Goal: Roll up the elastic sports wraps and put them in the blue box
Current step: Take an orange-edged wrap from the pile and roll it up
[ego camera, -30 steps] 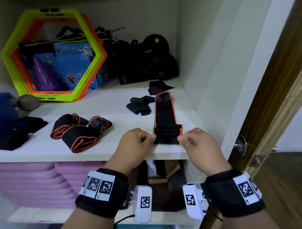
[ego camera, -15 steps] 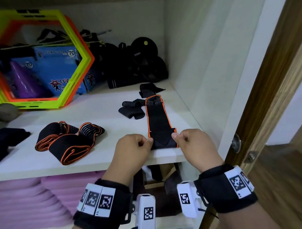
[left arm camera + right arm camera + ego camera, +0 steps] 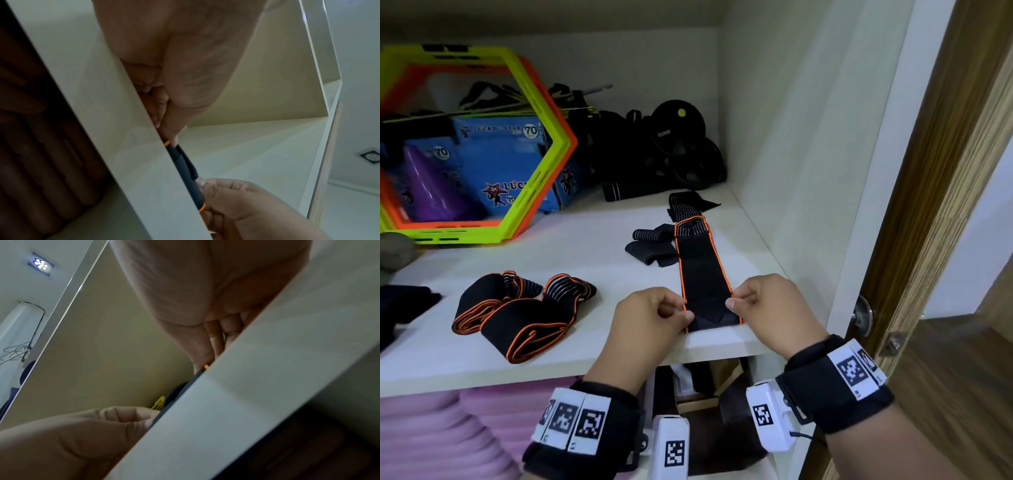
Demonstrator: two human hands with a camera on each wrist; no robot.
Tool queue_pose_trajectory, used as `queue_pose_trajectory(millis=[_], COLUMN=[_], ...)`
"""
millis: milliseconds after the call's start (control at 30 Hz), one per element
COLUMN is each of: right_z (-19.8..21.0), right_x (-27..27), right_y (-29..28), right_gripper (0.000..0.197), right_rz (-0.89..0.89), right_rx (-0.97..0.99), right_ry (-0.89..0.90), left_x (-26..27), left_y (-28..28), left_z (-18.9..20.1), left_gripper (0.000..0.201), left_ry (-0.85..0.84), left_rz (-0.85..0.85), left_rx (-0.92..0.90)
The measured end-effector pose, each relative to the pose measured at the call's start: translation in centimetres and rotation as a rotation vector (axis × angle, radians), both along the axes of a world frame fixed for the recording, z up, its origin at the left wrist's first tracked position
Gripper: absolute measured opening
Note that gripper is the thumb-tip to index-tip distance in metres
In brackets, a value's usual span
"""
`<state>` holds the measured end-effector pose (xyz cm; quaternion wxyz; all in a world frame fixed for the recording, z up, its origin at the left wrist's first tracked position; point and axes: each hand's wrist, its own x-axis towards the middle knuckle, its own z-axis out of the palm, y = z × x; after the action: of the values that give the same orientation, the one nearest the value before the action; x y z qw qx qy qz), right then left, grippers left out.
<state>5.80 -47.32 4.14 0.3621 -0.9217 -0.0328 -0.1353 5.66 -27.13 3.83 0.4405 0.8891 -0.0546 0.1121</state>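
Note:
A black elastic wrap with orange edging (image 3: pixel 703 270) lies stretched out flat on the white shelf (image 3: pixel 585 260), running from the front edge toward the back. My left hand (image 3: pixel 654 317) pinches its near left corner and my right hand (image 3: pixel 763 305) pinches its near right corner. From the left wrist camera the wrap's folded near end (image 3: pixel 185 168) shows at the shelf lip between both hands. Two more orange-edged wraps (image 3: pixel 517 308) lie loosely folded at the left. The blue box (image 3: pixel 493 161) stands at the back left, behind a hexagon frame.
A yellow-green and orange hexagon frame (image 3: pixel 482 144) leans in front of the blue box. Small black striped wraps (image 3: pixel 654 243) and black gear (image 3: pixel 674 147) lie behind the stretched wrap. The cabinet's side wall (image 3: pixel 791 137) and a wooden door (image 3: pixel 945 205) stand at the right. Pink mats (image 3: pixel 448 428) fill the lower shelf.
Both hands keep pinching the wrap's near corners. The near end has been folded over onto the strip a little. The head view has shifted slightly.

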Motion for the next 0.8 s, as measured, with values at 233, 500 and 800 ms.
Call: queue_pose_trajectory(millis=[233, 500, 800], right_z=[-0.9, -1.7, -1.0], right_x=[0.0, 0.1, -1.3], right_y=[-0.6, 0.1, -0.6], right_gripper=[0.051, 0.021, 0.05], right_rz=[0.03, -0.026, 0.133], right_rx=[-0.02, 0.124, -0.085], right_ry=[-0.03, -0.02, 0.036], left_x=[0.3, 0.3, 0.2], left_y=[0.2, 0.3, 1.6], left_z=[-0.4, -0.9, -0.1], left_gripper=[0.015, 0.018, 0.036], left_ry=[-0.116, -0.108, -0.02], left_rz=[-0.084, -0.02, -0.23], left_rx=[0.135, -0.056, 0.19])
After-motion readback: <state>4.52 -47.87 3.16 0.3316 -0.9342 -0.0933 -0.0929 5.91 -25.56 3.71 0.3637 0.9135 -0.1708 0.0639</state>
